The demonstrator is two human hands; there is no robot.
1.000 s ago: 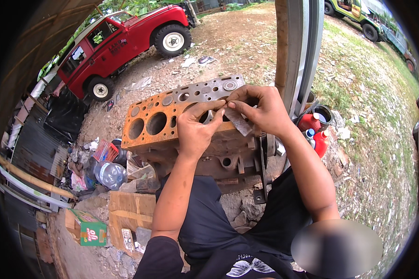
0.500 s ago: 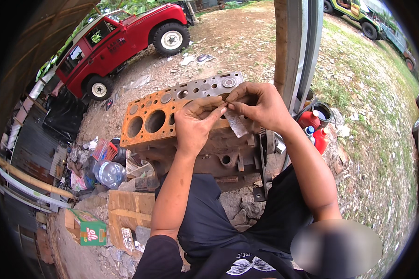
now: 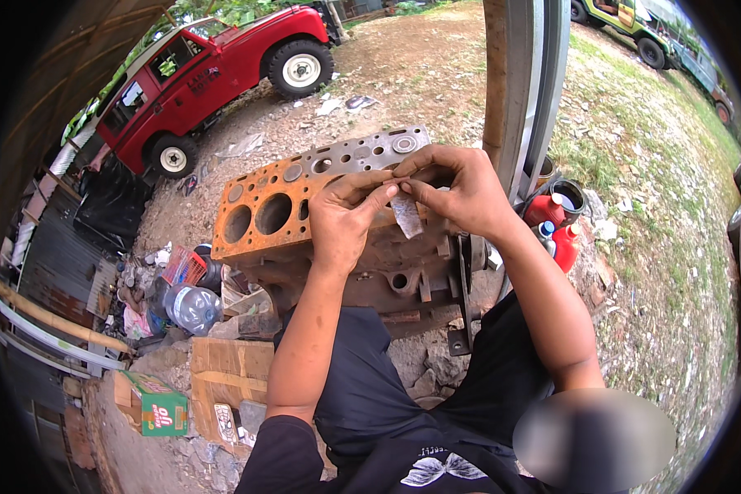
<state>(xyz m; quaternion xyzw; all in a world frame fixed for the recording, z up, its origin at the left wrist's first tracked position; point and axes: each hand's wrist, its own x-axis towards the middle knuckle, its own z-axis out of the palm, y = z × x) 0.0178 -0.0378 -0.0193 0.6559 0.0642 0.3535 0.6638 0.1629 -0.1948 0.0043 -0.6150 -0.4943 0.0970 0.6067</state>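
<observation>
Between my two hands is a narrow, worn grey strip that looks like sandpaper [image 3: 407,217], its loose end hanging down. My left hand [image 3: 343,221] is closed, thumb and fingers pinching the strip's upper edge. Facing it, my right hand [image 3: 467,191] pinches the same edge, and the fingertips of both hands meet. Both hands are over the near side of an engine block [image 3: 337,284]. The block's top is orange with rust at the left and bare grey metal toward the far right. Round cylinder bores show at the left; my hands hide part of the top.
A metal post [image 3: 528,99] stands just beyond the block's right end. Red bottles [image 3: 566,248] and an open dark can [image 3: 570,198] sit by it. At left lie a clear plastic jug [image 3: 196,309], cardboard [image 3: 230,370] and a green box [image 3: 158,403]. A red vehicle [image 3: 214,78] is parked behind.
The strip's hanging end has swung left and up a little, and it now hangs closer beneath my fingertips. Both hands keep their pinch, with slight finger movement.
</observation>
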